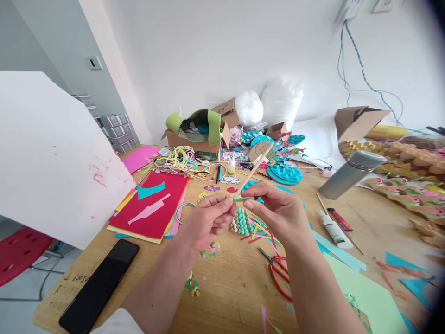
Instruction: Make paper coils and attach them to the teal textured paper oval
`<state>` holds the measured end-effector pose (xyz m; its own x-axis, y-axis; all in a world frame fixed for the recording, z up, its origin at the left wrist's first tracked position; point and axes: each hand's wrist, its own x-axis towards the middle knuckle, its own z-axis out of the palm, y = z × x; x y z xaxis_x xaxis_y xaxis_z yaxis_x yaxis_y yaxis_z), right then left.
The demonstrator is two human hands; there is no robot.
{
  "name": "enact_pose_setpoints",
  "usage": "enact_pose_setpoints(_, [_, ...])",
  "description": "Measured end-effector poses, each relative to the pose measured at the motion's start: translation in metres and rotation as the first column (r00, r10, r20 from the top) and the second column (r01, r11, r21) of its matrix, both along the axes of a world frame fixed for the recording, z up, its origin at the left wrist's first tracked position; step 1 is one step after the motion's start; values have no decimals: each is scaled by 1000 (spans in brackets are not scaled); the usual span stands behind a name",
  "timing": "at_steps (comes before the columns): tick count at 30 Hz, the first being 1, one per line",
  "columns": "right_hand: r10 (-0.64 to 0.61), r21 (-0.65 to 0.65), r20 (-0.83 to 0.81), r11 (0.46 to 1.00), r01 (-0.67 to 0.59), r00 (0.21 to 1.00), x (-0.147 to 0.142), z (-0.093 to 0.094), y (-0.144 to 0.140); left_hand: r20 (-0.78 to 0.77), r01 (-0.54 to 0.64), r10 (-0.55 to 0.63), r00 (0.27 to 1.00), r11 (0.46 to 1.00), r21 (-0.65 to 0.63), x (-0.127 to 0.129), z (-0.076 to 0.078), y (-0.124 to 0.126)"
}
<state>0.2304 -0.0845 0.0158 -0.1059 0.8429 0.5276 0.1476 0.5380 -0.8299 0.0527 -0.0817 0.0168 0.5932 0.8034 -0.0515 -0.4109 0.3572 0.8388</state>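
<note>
Above the middle of the table, my left hand [216, 214] is closed in a pinch around the lower end of a thin wooden stick [254, 170], which tilts up and to the right. A narrow pale-green strip [244, 199] spans the small gap between my hands at that end. My right hand [278, 208] pinches the strip's other end between thumb and fingers. Behind and below the hands lie a bumpy turquoise and cream piece [242, 222] and several thin coloured paper strips [259, 229]. What sits inside my left fist is hidden.
Red-handled scissors [278, 272] lie near my right forearm. A phone [100, 287] and stacked coloured paper [149, 204] are on the left. A grey bottle [351, 175] and a white glue tube [335, 229] stand or lie to the right. Craft supplies crowd the back edge.
</note>
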Motion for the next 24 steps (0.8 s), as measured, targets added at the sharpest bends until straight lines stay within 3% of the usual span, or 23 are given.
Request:
enact_pose_setpoints(6, [29,-118,-53,992,-35,998,-2,3,-5,67,194,-188,980,976,-97,2,-3,2])
enact_pose_setpoints(9, [-3,-160,-19,987,0,1000,-1,3,-7,4,186,-186,982,980,-69,5,-4,1])
enact_pose_setpoints(11, [-48,-180,19,982,51,999,-1,4,-8,-116,57,-50,992,997,55,10,-5,-2])
enact_pose_setpoints(13, [-114,-174,63,977,124,991,-2,5,-9,-251,-116,192,949,950,290,15,-6,-6])
enact_pose_setpoints(15, [-173,-156,88,970,185,981,-4,7,-9,-314,-222,453,834,798,560,19,-8,-10])
enact_pose_setpoints(17, [-181,-156,76,969,191,981,-7,8,-10,-307,-242,618,723,644,726,22,-10,-12])
enact_pose_setpoints(18, [-175,-165,61,969,182,983,-8,8,-11,-298,-244,663,687,597,765,22,-11,-13])
enact_pose_setpoints(20, [-156,-189,41,969,161,987,-10,9,-11,-286,-264,710,643,557,788,22,-12,-13])
enact_pose_setpoints(24, [-166,-175,51,969,173,985,-10,9,-12,-256,-336,731,633,557,759,20,-13,-12])
